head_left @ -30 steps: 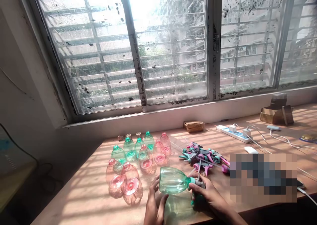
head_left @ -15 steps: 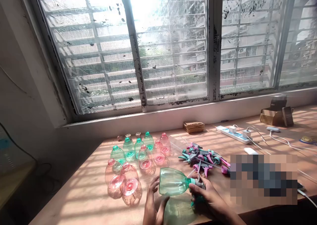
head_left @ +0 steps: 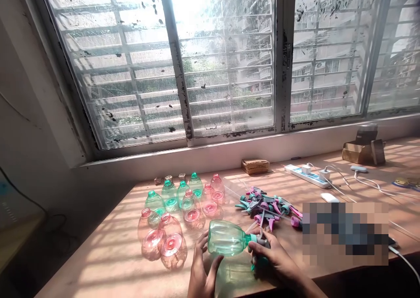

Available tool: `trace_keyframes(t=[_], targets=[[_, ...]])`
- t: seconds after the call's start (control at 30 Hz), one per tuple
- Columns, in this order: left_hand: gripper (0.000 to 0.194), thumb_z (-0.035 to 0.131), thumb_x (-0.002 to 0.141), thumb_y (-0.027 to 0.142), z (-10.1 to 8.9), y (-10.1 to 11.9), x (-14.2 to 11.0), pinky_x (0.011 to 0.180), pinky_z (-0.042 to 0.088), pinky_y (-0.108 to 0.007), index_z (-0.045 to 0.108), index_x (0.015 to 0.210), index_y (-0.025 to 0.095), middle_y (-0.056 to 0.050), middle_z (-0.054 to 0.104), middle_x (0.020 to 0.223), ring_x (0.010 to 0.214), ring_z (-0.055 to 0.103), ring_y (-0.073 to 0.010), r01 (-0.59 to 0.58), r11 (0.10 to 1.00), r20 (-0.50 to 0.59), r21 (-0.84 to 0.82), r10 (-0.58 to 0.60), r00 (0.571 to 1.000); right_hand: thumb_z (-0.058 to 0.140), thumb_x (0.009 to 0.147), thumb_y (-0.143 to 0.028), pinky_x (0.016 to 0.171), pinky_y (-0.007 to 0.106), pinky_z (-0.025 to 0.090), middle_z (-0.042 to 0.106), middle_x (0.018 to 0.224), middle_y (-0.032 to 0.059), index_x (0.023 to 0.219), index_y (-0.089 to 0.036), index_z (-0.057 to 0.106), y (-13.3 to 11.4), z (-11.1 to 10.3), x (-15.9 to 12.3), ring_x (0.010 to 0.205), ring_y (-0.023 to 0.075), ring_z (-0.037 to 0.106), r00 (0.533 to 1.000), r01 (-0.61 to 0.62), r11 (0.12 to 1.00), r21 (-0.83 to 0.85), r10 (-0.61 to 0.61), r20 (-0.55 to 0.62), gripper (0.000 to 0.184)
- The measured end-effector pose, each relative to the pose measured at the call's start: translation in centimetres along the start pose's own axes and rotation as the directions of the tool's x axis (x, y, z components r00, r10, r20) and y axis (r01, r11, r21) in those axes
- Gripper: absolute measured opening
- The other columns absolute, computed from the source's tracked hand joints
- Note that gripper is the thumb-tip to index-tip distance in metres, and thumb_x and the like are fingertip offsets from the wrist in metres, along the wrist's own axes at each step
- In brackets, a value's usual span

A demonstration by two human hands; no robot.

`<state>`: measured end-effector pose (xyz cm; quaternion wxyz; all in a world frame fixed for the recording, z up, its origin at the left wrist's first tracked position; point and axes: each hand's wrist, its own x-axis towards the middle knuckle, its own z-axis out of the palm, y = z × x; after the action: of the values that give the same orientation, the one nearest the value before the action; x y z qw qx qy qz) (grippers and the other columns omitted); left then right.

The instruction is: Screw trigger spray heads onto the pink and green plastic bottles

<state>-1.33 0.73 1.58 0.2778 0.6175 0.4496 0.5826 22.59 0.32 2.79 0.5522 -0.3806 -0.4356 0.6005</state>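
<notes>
A translucent green bottle [head_left: 226,237] lies sideways in the air above the table's front edge, its base toward the left. My right hand [head_left: 271,254] is closed around the grey and teal spray head [head_left: 260,242] at the bottle's neck. At the base end is my left hand [head_left: 203,263], cupped with its fingers and thumb spread apart. Its fingertips are close against the base, and the thumb is just under the bottle's side; firm contact cannot be made out. Part of the trigger shows below my right hand.
Several upright green bottles [head_left: 170,195] and pink bottles [head_left: 172,241] stand left of my hands. A pile of pink, teal and grey spray heads [head_left: 265,206] lies to the right. Behind are a cardboard box [head_left: 256,166] and a power strip [head_left: 306,175] with cables. A blurred patch covers the right side.
The whole view has shifted slightly. My right hand still grips the spray head, and the bottle keeps almost the same pose. My left thumb sits marginally nearer the bottle's side.
</notes>
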Motion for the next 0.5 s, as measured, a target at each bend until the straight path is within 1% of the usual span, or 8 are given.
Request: trace_keyframes(t=[0.1,0.17,0.27,0.4,0.5], targets=[[0.052,0.065,0.092,0.059,0.0,0.1,0.0,0.117,0.045,-0.048,0.064,0.13,0.025,-0.014,0.064,0.146,0.138,0.058,-0.0355,-0.04,0.999,0.012,0.01,0.04,0.999,0.092,0.069,-0.06,0.056,0.031,0.05,0.067,0.071,-0.0044,0.1,-0.024,0.061,-0.1,0.0,-0.1,0.058,0.0179,0.066,1.0,0.01,1.0,0.03,-0.01,-0.011,0.056],[0.053,0.07,0.088,0.057,0.0,0.3,0.0,0.116,0.046,-0.049,0.064,0.131,0.025,-0.014,0.063,0.146,0.135,0.06,-0.0364,-0.047,0.999,0.011,0.016,0.047,0.999,0.093,0.069,-0.057,0.058,0.032,0.051,0.066,0.07,-0.0048,0.101,-0.024,0.062,-0.1,0.1,-0.1,0.057,0.0176,0.065,1.0,0.022,0.999,0.035,-0.022,-0.015,0.056],[0.061,0.078,0.082,0.057,-0.1,0.4,-0.1,0.118,0.045,-0.049,0.062,0.132,0.025,-0.013,0.064,0.144,0.133,0.061,-0.0372,-0.035,0.999,0.002,0.024,0.035,0.999,0.096,0.066,-0.054,0.058,0.031,0.049,0.067,0.069,-0.0045,0.098,-0.023,0.064,-0.1,0.2,-0.2,0.057,0.017,0.064,0.999,0.044,0.999,0.027,-0.043,-0.015,0.054],[0.058,0.069,0.09,0.057,-0.2,0.0,-0.1,0.112,0.05,-0.048,0.057,0.138,0.026,-0.014,0.061,0.146,0.128,0.064,-0.0342,-0.014,0.999,0.013,0.031,0.013,1.0,0.098,0.064,-0.052,0.055,0.029,0.047,0.068,0.066,-0.0042,0.097,-0.022,0.066,-0.2,0.2,-0.1,0.055,0.0157,0.062,0.999,0.042,0.999,0.023,-0.042,0.0,0.055],[0.051,0.068,0.093,0.053,-0.6,-0.7,0.1,0.111,0.051,-0.05,0.058,0.135,0.026,-0.014,0.058,0.149,0.123,0.067,-0.0336,-0.022,0.999,0.044,0.04,0.02,0.999,0.097,0.065,-0.051,0.056,0.029,0.048,0.069,0.067,-0.004,0.099,-0.022,0.065,-0.1,0.1,0.0,0.056,0.0157,0.064,0.999,0.035,0.999,0.031,-0.035,-0.005,0.055]])
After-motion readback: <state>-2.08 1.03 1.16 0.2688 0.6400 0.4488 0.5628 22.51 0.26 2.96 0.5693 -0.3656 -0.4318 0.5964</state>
